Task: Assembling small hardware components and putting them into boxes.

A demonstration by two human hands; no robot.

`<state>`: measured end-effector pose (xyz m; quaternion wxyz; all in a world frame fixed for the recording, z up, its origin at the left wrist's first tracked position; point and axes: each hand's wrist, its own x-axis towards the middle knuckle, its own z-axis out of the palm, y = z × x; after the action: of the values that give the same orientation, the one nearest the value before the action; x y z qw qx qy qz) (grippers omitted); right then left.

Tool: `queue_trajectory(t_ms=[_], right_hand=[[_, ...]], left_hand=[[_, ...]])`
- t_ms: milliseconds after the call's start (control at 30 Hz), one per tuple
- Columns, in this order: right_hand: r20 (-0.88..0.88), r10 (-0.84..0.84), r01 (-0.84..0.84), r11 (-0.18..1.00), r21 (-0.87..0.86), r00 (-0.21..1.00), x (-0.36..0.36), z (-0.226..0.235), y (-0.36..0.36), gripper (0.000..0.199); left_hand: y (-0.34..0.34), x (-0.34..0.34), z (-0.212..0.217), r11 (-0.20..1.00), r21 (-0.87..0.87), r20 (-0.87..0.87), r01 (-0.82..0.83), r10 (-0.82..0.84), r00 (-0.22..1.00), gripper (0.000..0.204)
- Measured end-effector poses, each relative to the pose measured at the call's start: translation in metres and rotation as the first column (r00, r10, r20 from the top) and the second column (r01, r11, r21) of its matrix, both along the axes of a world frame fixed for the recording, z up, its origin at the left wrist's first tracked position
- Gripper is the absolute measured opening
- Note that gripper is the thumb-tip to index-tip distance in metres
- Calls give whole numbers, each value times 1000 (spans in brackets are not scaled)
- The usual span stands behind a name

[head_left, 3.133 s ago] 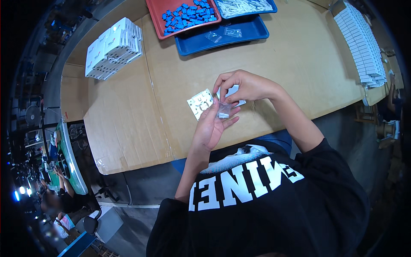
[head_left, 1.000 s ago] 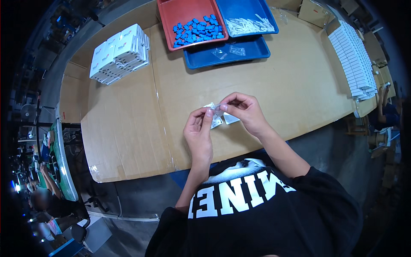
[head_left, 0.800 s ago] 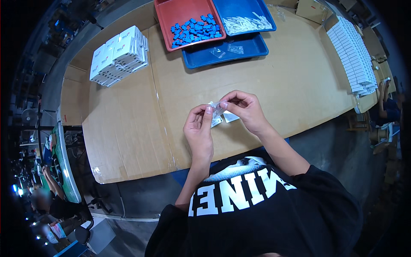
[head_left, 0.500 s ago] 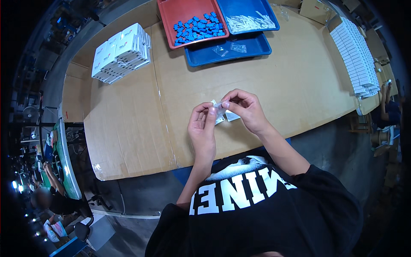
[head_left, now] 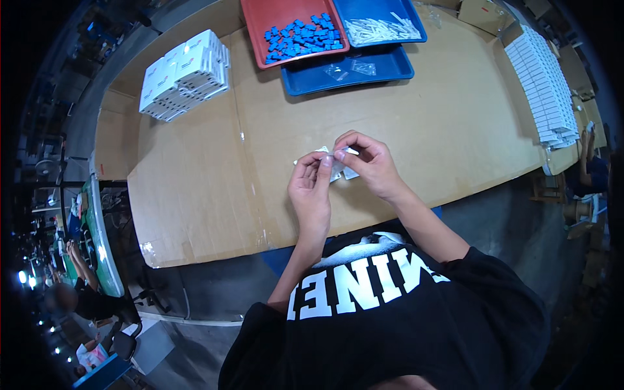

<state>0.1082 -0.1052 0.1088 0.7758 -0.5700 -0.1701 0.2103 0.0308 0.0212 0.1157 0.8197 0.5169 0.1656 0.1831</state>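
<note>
A small clear plastic bag [head_left: 336,169] is pinched between my two hands over the near middle of the table. My left hand [head_left: 311,185] grips its left side with thumb and forefinger. On the other side my right hand [head_left: 372,168] pinches the top edge, its fingertips almost touching the left ones. Below the bag lies a flat white piece [head_left: 351,173], partly covered by my hands. What the bag contains, if anything, cannot be made out.
Beyond my hands stand a red tray [head_left: 257,29] of blue plastic parts, a blue tray [head_left: 421,31] of white sticks, and a lower blue tray [head_left: 312,84] with clear bags. White boxes [head_left: 185,75] are stacked at left, more boxes [head_left: 541,88] at right. Co-workers sit beyond both sides.
My fingertips have come closer together at the bag's top edge. My left hand has shifted slightly right, and the bag is now more hidden between the fingers.
</note>
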Motion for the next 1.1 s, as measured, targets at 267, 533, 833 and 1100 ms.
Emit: queue_trajectory(t_ms=[267, 533, 833, 1100], right_hand=[[-6, 67, -67, 998, -1, 998, 0, 8, 4, 8], [29, 94, -94, 995, 24, 995, 4, -2, -1, 9], [5, 43, -43, 999, 26, 999, 6, -4, -3, 9], [-103, -14, 14, 1000, -7, 995, 9, -14, -7, 11]], left_hand=[[6, -1, 3, 1000, 11, -27, 26, -26, 999, 16], [13, -1, -8, 995, 9, -15, 96, -96, 995, 16], [19, 2, -6, 982, -90, -29, 164, -167, 985, 16], [20, 2, -14, 983, -69, -22, 171, -173, 985, 17]])
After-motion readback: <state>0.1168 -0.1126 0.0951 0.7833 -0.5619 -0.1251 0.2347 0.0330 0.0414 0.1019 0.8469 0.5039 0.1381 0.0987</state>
